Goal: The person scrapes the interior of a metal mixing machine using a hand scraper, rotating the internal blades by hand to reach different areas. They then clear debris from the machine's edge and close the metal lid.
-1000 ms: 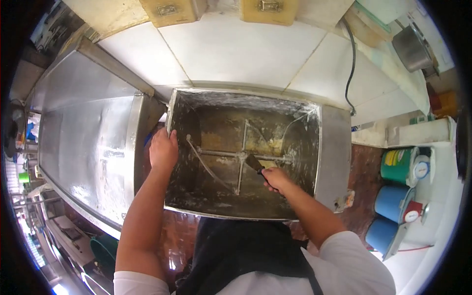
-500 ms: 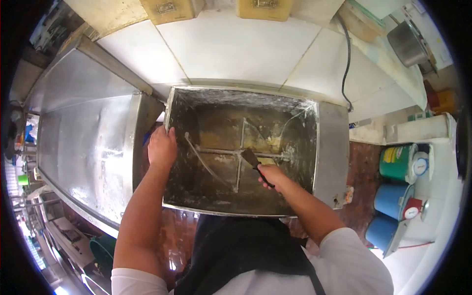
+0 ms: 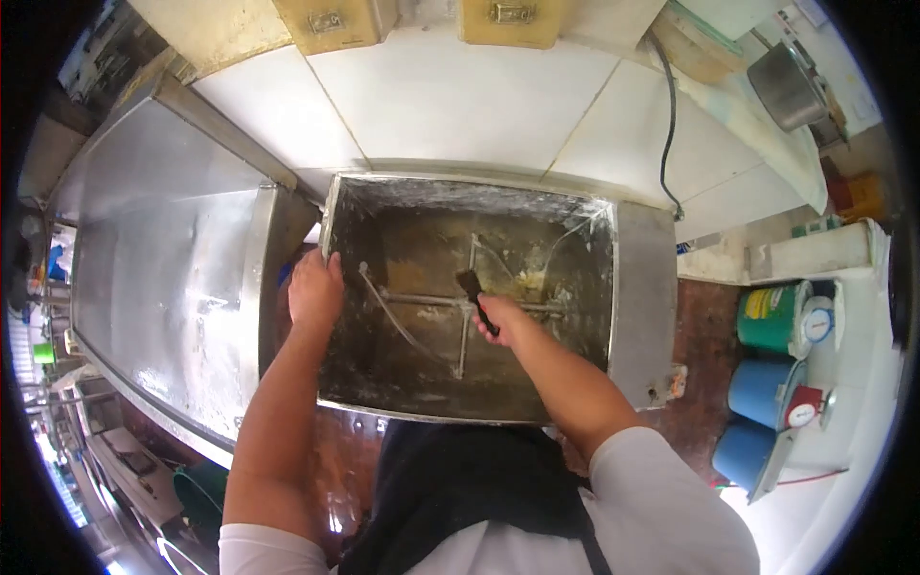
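Observation:
Below me is a deep rectangular metal basin (image 3: 642, 287) with grimy, whitish-stained inner walls. Inside it lie a cross-shaped metal bar (image 3: 422, 299) and a thin curved rod (image 3: 395, 324). My left hand (image 3: 315, 290) is closed on the basin's left rim. In my right hand (image 3: 503, 321) is a scraper (image 3: 469, 282) with a dark handle, held over the middle of the basin near the centre of the cross. The scraper's blade points up and to the left. Whether the blade touches the bar or the floor, I cannot tell.
A steel counter (image 3: 158, 307) stands at the left. White tiles (image 3: 460, 96) rise behind the basin, with yellow containers (image 3: 508, 21) above. A black cable (image 3: 668, 125) hangs at the right. Further right are a green bucket (image 3: 767, 314), blue buckets (image 3: 752, 393) and a metal pot (image 3: 786, 86).
My right hand has moved left and slightly up with the scraper, whose blade is now more upright. My left hand stays on the rim.

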`<action>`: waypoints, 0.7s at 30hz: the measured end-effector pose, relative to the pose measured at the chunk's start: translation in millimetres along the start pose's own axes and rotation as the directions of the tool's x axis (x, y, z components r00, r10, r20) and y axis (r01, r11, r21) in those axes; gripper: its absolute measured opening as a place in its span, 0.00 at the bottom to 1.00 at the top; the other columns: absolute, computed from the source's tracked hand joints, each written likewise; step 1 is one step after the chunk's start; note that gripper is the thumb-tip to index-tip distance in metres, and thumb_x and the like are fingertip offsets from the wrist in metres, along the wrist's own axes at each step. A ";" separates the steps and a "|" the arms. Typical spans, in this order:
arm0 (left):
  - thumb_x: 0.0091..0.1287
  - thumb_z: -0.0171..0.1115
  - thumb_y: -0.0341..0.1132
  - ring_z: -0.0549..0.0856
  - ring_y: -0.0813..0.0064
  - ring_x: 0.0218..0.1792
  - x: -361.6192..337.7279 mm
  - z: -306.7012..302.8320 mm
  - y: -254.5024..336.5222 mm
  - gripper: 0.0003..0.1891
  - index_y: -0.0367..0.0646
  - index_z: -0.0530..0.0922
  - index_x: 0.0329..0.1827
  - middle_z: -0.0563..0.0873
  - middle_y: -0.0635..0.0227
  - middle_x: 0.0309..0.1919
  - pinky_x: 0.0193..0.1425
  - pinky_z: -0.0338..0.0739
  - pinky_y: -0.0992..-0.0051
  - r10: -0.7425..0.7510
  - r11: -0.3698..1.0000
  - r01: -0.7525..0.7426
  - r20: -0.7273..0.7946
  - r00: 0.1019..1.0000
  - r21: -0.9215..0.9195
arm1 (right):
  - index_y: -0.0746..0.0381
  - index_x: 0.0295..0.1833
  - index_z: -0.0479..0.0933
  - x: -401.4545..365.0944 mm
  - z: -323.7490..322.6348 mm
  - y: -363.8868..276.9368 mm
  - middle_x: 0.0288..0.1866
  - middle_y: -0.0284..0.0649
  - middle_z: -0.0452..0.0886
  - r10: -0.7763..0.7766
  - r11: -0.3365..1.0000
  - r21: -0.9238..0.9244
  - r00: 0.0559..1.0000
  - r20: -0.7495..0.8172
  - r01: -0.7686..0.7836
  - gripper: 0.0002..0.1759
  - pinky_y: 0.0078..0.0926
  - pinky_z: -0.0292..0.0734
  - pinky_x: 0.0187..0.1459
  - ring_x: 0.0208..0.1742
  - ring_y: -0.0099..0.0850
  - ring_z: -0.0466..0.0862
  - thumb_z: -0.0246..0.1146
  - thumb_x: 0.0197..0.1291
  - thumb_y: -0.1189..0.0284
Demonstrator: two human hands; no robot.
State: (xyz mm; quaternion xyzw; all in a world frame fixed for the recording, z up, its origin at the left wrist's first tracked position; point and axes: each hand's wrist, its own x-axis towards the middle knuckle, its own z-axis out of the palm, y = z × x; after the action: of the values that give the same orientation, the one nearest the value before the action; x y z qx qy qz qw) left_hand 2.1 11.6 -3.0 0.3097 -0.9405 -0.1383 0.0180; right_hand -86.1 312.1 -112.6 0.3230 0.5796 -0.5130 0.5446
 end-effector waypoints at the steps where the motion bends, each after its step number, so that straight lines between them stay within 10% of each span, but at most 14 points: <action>1: 0.76 0.54 0.47 0.82 0.48 0.56 1.8 -2.6 -0.8 0.18 0.39 0.78 0.52 0.85 0.50 0.51 0.60 0.75 0.53 0.004 1.000 -0.004 0.000 1.000 0.010 | 0.61 0.47 0.75 -4.8 4.3 -10.8 0.26 0.34 0.77 -0.111 0.991 -0.084 0.993 -0.025 0.109 0.20 0.27 0.67 0.19 0.17 0.25 0.72 0.51 0.77 0.54; 6: 0.76 0.54 0.46 0.82 0.49 0.56 -1.5 -1.0 0.4 0.18 0.38 0.78 0.53 0.85 0.50 0.51 0.60 0.75 0.53 0.004 0.999 -0.005 -0.024 1.000 -0.037 | 0.64 0.45 0.77 -44.3 -27.5 -29.2 0.30 0.40 0.81 -0.403 0.692 -0.640 0.914 0.042 0.334 0.22 0.38 0.74 0.26 0.26 0.33 0.81 0.54 0.75 0.54; 8: 0.76 0.54 0.46 0.82 0.49 0.56 -0.7 -0.3 -0.4 0.18 0.38 0.79 0.53 0.85 0.51 0.50 0.60 0.76 0.53 0.001 0.999 -0.002 -0.027 1.000 -0.037 | 0.64 0.50 0.79 -39.7 -47.0 -20.1 0.35 0.46 0.84 -0.519 0.201 -0.925 0.836 0.179 0.323 0.23 0.49 0.78 0.37 0.38 0.44 0.85 0.55 0.73 0.53; 21: 0.76 0.54 0.46 0.82 0.51 0.57 -1.5 1.0 -2.9 0.18 0.37 0.78 0.50 0.85 0.53 0.51 0.60 0.77 0.54 0.037 0.999 -0.038 -0.050 0.998 -0.024 | 0.60 0.51 0.84 -70.2 -41.6 -26.5 0.42 0.48 0.87 -0.519 -0.290 -0.942 0.799 0.304 0.170 0.19 0.53 0.81 0.47 0.47 0.49 0.87 0.60 0.69 0.57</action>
State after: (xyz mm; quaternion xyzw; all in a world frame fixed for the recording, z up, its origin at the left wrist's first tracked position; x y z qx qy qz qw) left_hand 4.9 10.4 -4.7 0.2950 -0.9437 -0.1418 0.0476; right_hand -109.4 357.3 -43.5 -0.3292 0.8807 0.0106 0.3406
